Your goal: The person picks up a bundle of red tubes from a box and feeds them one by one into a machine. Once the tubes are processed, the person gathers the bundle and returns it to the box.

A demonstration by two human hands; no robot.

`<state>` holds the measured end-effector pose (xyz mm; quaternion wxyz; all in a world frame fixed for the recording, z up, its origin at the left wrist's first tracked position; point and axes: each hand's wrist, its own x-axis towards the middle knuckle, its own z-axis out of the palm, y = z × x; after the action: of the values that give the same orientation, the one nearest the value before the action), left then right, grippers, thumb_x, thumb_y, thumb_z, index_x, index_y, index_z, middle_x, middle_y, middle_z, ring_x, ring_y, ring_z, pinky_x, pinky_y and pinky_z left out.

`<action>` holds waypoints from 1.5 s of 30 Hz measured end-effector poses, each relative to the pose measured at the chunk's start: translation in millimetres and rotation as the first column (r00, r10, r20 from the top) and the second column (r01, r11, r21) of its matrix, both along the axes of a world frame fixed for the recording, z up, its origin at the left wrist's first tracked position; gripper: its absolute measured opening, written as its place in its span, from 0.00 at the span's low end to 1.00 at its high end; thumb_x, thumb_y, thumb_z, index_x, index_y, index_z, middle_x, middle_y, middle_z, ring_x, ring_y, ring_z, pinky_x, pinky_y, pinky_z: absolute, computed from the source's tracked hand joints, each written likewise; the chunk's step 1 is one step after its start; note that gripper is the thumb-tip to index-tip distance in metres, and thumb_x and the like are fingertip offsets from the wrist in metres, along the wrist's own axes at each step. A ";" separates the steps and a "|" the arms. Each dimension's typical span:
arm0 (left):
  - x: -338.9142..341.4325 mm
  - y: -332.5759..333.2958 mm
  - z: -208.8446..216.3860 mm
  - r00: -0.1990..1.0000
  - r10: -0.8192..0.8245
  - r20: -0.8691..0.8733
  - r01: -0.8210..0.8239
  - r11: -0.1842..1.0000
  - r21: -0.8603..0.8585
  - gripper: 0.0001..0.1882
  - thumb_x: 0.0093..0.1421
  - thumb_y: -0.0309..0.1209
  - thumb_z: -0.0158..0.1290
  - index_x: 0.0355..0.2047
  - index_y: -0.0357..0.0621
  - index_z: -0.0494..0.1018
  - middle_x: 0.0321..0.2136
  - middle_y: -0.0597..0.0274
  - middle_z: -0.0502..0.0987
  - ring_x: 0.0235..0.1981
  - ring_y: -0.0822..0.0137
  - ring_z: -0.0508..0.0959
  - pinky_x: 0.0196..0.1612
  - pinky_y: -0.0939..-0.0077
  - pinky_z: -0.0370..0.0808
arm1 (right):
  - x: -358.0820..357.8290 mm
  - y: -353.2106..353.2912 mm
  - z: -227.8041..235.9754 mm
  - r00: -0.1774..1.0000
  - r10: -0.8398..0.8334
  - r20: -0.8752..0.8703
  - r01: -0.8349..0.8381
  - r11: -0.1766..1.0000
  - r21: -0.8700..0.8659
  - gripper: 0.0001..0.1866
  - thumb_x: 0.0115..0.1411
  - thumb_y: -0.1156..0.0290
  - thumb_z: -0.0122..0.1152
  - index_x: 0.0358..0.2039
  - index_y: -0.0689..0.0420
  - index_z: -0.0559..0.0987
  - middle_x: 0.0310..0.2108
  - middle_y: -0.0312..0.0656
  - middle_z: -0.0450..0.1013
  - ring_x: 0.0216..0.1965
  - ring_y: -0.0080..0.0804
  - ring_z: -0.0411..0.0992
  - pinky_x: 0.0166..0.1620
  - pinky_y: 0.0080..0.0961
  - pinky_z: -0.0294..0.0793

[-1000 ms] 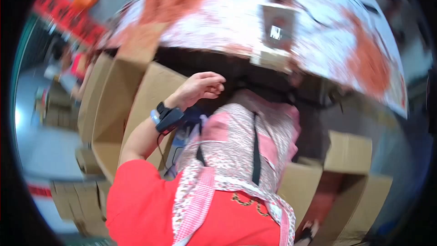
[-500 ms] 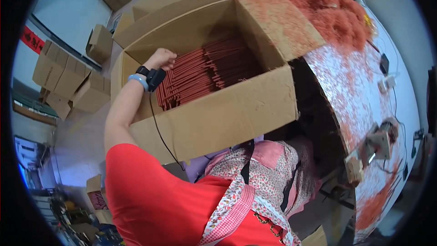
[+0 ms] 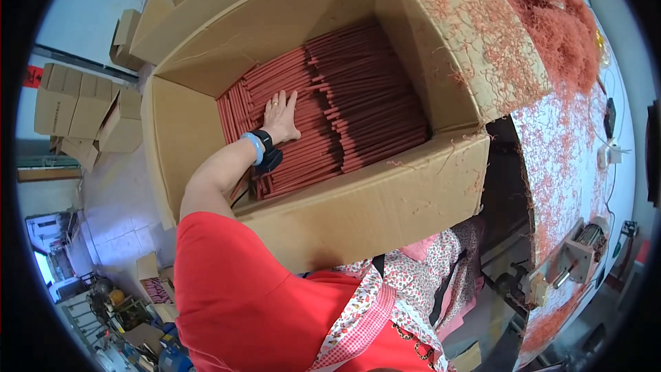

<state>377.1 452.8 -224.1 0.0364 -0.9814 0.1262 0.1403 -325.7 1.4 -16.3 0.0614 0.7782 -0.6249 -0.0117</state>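
Note:
My left hand (image 3: 281, 120) lies flat, fingers spread, on a layer of thin dull-red rods (image 3: 375, 93) in a large open cardboard box (image 3: 358, 220). The rods are packed side by side in two rows that meet unevenly along the middle. A few at the left end (image 3: 237, 107) lie at a different angle. On my left wrist are a light-blue bangle and a black strapped device (image 3: 270, 158). The lower layers in the box are hidden. My right hand does not show anywhere.
Right of the box stands a white table (image 3: 544, 158) strewn with red shavings, with a large heap of them (image 3: 551, 21) at the far end. A small motorised machine (image 3: 575, 262) sits at its near end. More cartons (image 3: 86, 107) stand on the floor at left.
My left hand has moved from the box's far left corner onto the middle of the rods, and its curled fingers have spread. The view has come closer over the box.

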 end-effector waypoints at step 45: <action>-319.3 -382.3 205.0 -0.401 -0.737 -0.544 -0.488 0.675 -0.554 0.16 0.44 0.25 0.57 0.36 0.37 0.72 0.21 0.65 0.75 0.25 0.74 0.75 0.32 0.79 0.72 | 258.3 -15.8 35.7 0.180 -0.086 0.980 -0.709 0.679 0.189 0.21 0.67 0.56 0.37 0.44 0.61 0.72 0.40 0.41 0.73 0.41 0.28 0.70 0.47 0.24 0.67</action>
<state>57.8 70.5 -19.1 -0.4327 -0.2722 0.2849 0.8109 -67.4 -14.5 19.4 -0.5874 0.7072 -0.2908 0.2652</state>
